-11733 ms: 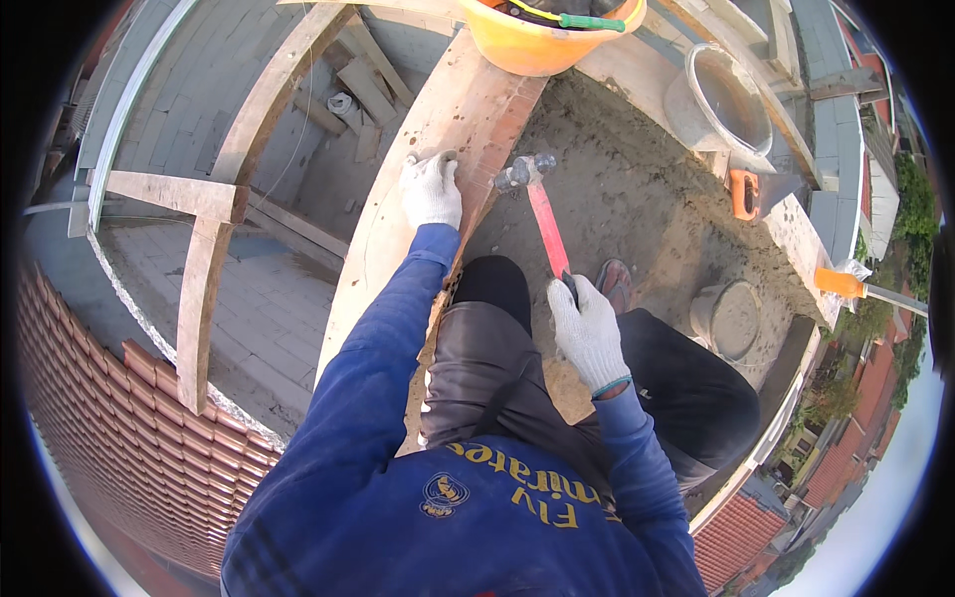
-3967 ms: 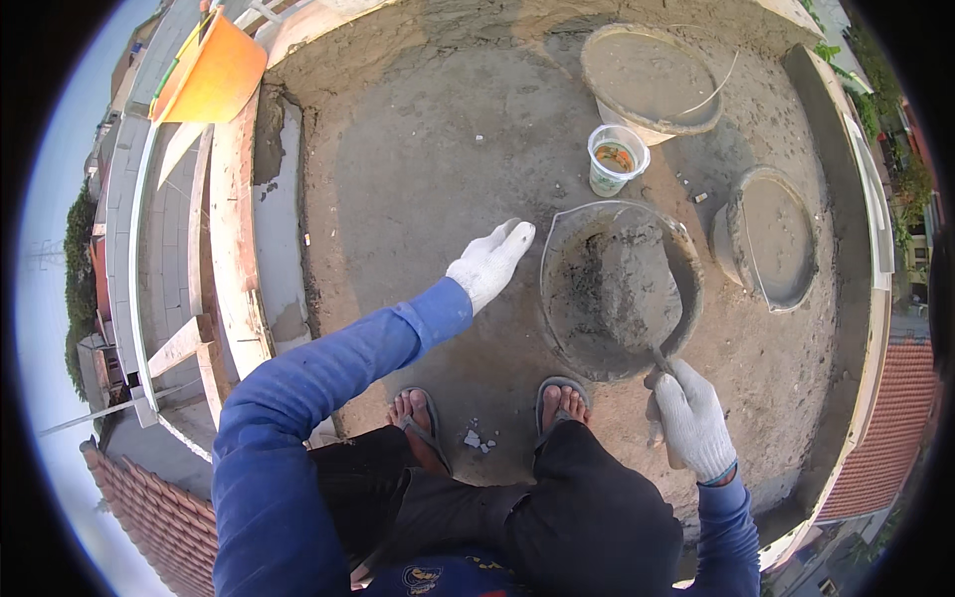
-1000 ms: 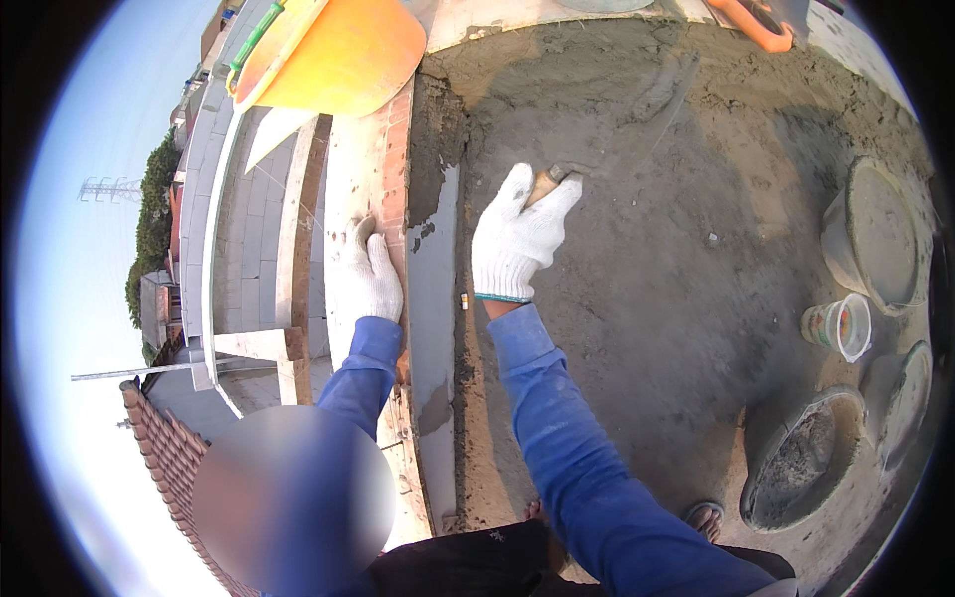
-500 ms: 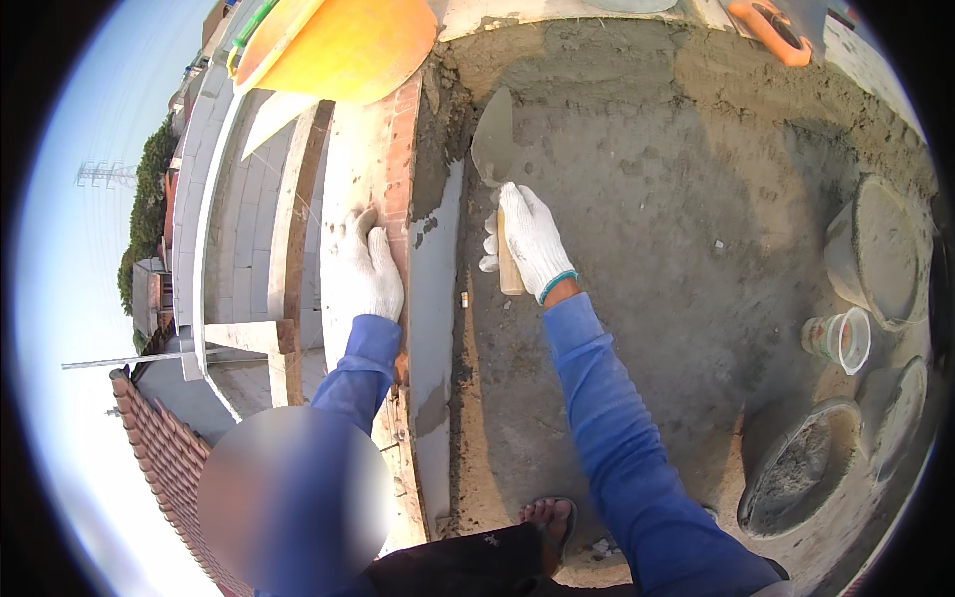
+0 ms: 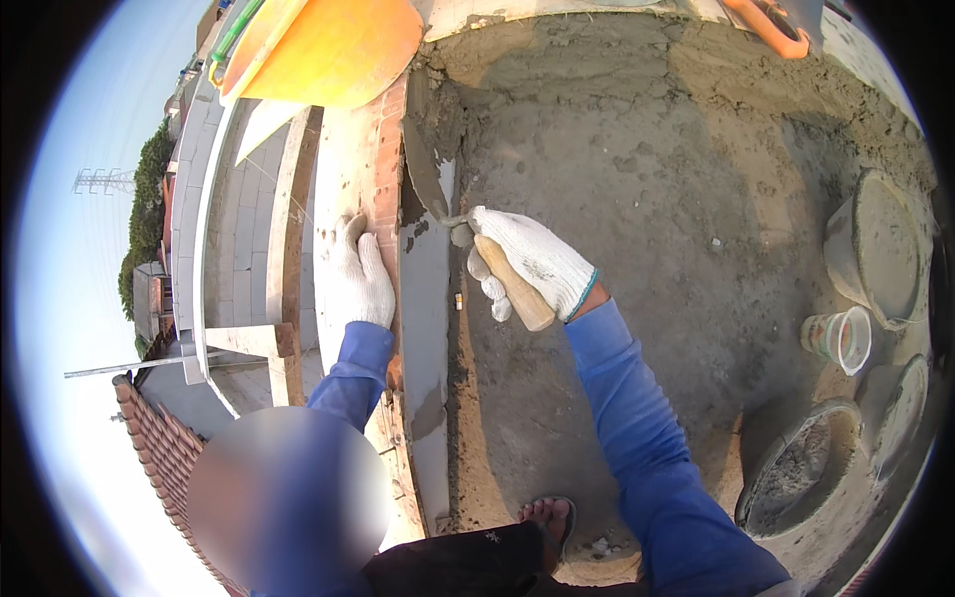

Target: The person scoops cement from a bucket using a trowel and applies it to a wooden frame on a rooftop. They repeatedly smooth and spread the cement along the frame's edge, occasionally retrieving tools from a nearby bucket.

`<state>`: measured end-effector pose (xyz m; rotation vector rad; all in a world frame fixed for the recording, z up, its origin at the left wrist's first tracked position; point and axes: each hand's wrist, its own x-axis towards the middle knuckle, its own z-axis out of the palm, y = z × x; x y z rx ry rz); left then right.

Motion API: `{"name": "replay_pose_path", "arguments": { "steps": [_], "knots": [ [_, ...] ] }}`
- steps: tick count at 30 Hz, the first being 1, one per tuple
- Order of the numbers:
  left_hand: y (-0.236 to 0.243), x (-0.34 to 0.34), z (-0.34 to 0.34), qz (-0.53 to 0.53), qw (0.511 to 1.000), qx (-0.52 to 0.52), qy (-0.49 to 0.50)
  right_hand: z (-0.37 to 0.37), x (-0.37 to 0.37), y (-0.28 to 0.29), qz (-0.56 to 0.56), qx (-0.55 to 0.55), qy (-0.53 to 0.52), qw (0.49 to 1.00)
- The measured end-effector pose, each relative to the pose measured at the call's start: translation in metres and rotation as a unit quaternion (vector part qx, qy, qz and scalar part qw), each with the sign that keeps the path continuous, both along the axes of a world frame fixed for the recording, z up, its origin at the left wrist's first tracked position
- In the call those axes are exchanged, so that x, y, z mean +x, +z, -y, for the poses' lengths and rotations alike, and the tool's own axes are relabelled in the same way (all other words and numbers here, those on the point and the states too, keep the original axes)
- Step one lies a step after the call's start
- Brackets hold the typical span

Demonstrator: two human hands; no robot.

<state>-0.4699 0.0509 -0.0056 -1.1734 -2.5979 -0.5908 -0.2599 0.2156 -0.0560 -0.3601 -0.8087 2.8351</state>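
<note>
Holding in the right hand point(image 5: 537, 257), gloved in white, a trowel point(image 5: 425, 174) by its wooden handle, with fingers wrapped around. From largest to smallest: across the middle and right, a rough grey floor point(image 5: 617, 249). Beyond its left edge, a long pale board point(image 5: 343, 169) with a brick-red strip point(image 5: 391, 134) along its right edge. On this board, near the strip, the left hand point(image 5: 360, 284), also gloved, in the same place as a half second before; whether gripping or only resting, not possible to tell. Between strip and floor, a narrow grey ledge point(image 5: 426, 289), patchy toward its far end. At the board's far end, an orange tub point(image 5: 348, 50). Near the floor's right edge, three buckets point(image 5: 844, 249). Just changed: the trowel's position, from over the floor's left side to over the ledge, with blade now steeply tilted beside the strip; contact uncertain. Judging from this, work now at the ledge rather than on the floor. Smallest, between two buckets, a clear cup point(image 5: 838, 338).
</note>
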Motion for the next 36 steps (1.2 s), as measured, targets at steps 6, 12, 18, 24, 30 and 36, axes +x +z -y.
{"name": "replay_pose_path", "arguments": {
  "steps": [6,12,18,24,30,36],
  "knots": [
    [0.01,0.009,-0.01,0.025,1.0,-0.017,0.003,-0.039,-0.044,-0.032,0.335,0.649,-0.331,0.598],
    [0.007,0.008,-0.008,0.007,1.0,-0.003,0.0,-0.05,-0.092,-0.054,0.351,0.649,-0.386,0.553],
    [0.007,0.004,0.003,-0.005,1.0,-0.021,0.007,-0.013,-0.087,-0.034,0.31,0.584,-0.254,0.706],
    [0.007,0.006,0.0,0.001,1.0,-0.007,0.003,-0.001,-0.037,-0.034,0.213,0.173,-0.119,0.954],
    [0.012,0.009,0.001,-0.037,0.999,-0.015,0.008,-0.013,0.017,-0.016,0.268,0.177,-0.15,0.935],
    [-0.01,-0.006,0.011,-0.057,0.998,0.001,0.025,-0.037,0.164,0.123,0.351,0.316,-0.092,0.876]
  ]
}}
